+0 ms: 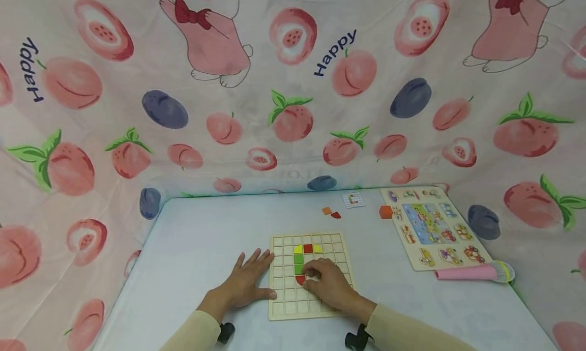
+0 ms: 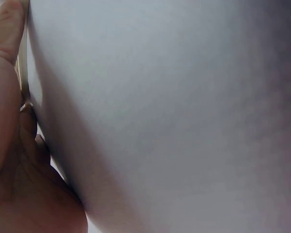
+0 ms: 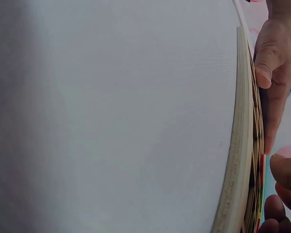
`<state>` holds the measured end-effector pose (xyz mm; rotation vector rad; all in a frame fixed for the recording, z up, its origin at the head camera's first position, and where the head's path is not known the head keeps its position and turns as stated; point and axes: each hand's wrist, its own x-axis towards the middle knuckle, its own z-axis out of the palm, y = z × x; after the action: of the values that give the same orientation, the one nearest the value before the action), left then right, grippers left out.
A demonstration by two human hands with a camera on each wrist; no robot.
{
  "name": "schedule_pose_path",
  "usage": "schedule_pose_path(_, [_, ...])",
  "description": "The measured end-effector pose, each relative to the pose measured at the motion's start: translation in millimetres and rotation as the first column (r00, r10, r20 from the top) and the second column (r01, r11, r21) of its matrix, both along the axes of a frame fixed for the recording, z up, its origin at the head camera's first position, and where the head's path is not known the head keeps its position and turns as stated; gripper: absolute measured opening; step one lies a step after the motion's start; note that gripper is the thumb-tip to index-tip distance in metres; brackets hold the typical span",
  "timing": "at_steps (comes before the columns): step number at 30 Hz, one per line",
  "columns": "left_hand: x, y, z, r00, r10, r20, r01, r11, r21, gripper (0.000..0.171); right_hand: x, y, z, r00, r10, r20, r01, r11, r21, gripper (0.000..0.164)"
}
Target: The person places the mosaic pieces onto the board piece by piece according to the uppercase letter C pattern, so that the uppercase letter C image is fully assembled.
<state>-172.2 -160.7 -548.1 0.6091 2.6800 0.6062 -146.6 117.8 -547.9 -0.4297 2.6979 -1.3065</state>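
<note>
so your left hand (image 1: 247, 281) is spread out flat on the white table (image 1: 197, 259), fingertips and thumb right at the left edge of the wooden grid board (image 1: 279, 294). that board sits in front of you, split into little square compartments. going across the filled ones: a left column with a yellow piece (image 1: 298, 249) on top, two green pieces (image 1: 298, 259) under it and a rounded red piece (image 1: 300, 280) at the bottom, then along the top row a red square (image 1: 308, 249) and another yellow piece (image 1: 318, 249). your right hand (image 1: 330, 286) is over the board, apart from the left, fingers bent and thumb down by the rounded red one. can't tell if you're pinching anything. past the board: an orange square (image 1: 326, 210), a dark red piece (image 1: 336, 215), a small card (image 1: 353, 200), an orange hexagon (image 1: 386, 212) by the picture board (image 1: 423, 259), and a pink toy microphone (image 1: 471, 273).

hard to see: your right hand hides some compartments, the card's pattern is tiny, and the right wrist view gets the grid nearly edge-on.
</note>
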Motion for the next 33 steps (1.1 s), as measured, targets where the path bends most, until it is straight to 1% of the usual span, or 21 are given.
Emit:
schedule_pose_path(3, [0.1, 0, 0.1, 1.0, 0.001, 0.002, -0.001, 1.0, 0.002, 0.108, 0.2, 1, -1.6, 1.0, 0.001, -0.008, -0.001, 1.0, -0.012, 0.018])
schedule_pose_path(8, [0.0, 0, 0.7, 1.0, 0.003, 0.001, -0.003, 1.0, 0.0, 0.108, -0.1, 1, -4.1, 0.999, 0.026, -0.047, -0.024, 0.999, 0.036, 0.016])
schedule_pose_path(10, [-0.2, 0, 0.8, 1.0, 0.003, 0.003, -0.003, 1.0, -0.003, 0.108, 0.0, 2, -3.8, 0.998, 0.032, -0.049, -0.029, 0.998, 0.048, 0.015])
schedule_pose_path(13, [-0.4, 0, 0.6, 1.0, 0.005, 0.009, -0.005, 1.0, -0.003, 0.108, 0.1, 2, -3.0, 0.999, 0.033, -0.034, -0.032, 0.999, 0.03, 0.016])
schedule_pose_path(18, [-0.6, 0, -0.1, 1.0, 0.008, 0.002, -0.008, 1.0, -0.002, 0.108, 0.0, 3, 0.3, 1.0, 0.009, 0.026, -0.009, 1.0, -0.011, 0.017])
schedule_pose_path(24, [-2.3, -1, 1.0, 1.0, 0.008, 0.009, -0.008, 1.0, 0.007, 0.109, -4.9, 4, 5.5, 0.996, -0.015, 0.089, 0.021, 0.997, -0.073, 0.019])
schedule_pose_path(27, [-2.1, -1, 1.0, 1.0, 0.007, 0.025, -0.007, 1.0, 0.018, 0.109, -10.7, 9, 12.0, 0.993, -0.032, 0.115, 0.045, 0.992, -0.114, 0.021])
schedule_pose_path(29, [-1.5, -1, 0.8, 0.999, 0.005, 0.034, -0.006, 1.0, 0.024, 0.109, -17.8, 15, 17.3, 0.992, -0.055, 0.115, 0.069, 0.99, -0.121, 0.021])
schedule_pose_path(31, [-1.3, -2, -0.2, 0.999, 0.003, 0.036, -0.005, 0.999, 0.032, 0.109, -29.1, 23, 23.3, 0.991, -0.087, 0.103, 0.101, 0.986, -0.135, 0.022])
schedule_pose_path(33, [-1.2, -2, -0.5, 0.999, 0.001, 0.039, -0.002, 0.999, 0.035, 0.109, -43.7, 33, 29.4, 0.988, -0.122, 0.091, 0.135, 0.98, -0.145, 0.025])
